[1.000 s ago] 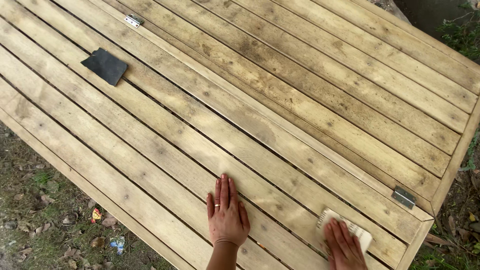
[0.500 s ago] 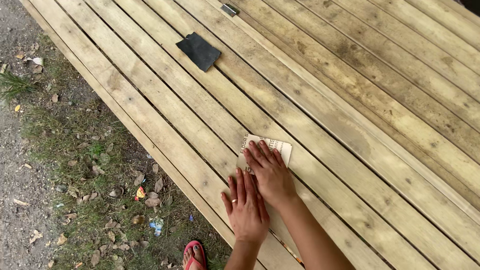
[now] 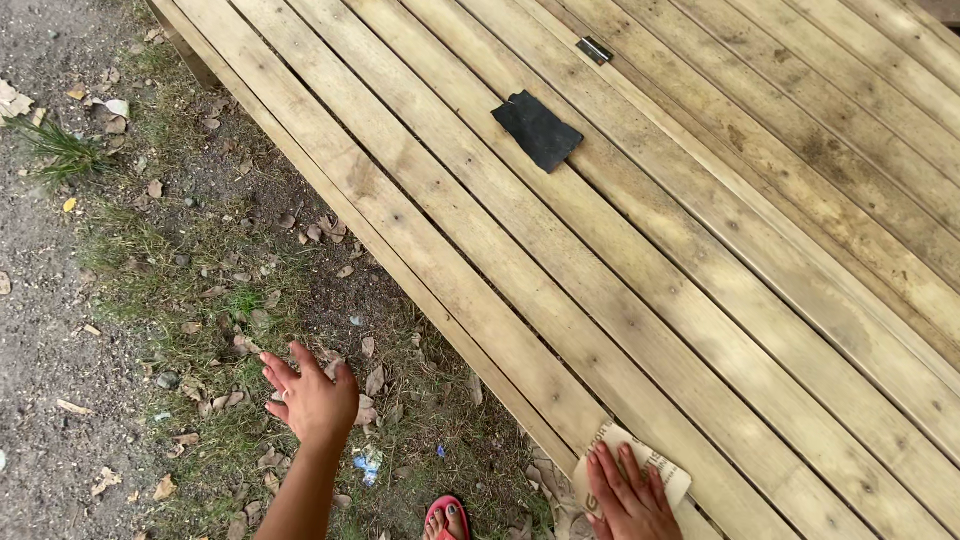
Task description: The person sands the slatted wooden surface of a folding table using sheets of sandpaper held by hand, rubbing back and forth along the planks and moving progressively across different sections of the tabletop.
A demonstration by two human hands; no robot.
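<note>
No packages, labels, signs or screens show here. The nearest thing to one is a small scrap of blue and white wrapper litter point(image 3: 368, 466) lying on the ground among dry leaves, just off the near edge of the wooden worktop point(image 3: 700, 250); its shape is crumpled and unclear.

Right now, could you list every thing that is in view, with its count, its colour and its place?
Slatted wooden panel: one, pale yellow-brown, fills the right and centre.
Dark sheet: one, black, flat on the slats near the top.
Metal hinge: one, grey, top edge of the slats.
Sanding paper: one, pale, on the panel's near edge under the right hand.
Ground: grey-brown soil, sparse grass, dry leaves, left.
Sandal: one, red, bottom.
Left hand: open, over the ground.
Right hand: flat on the sanding paper.
</note>
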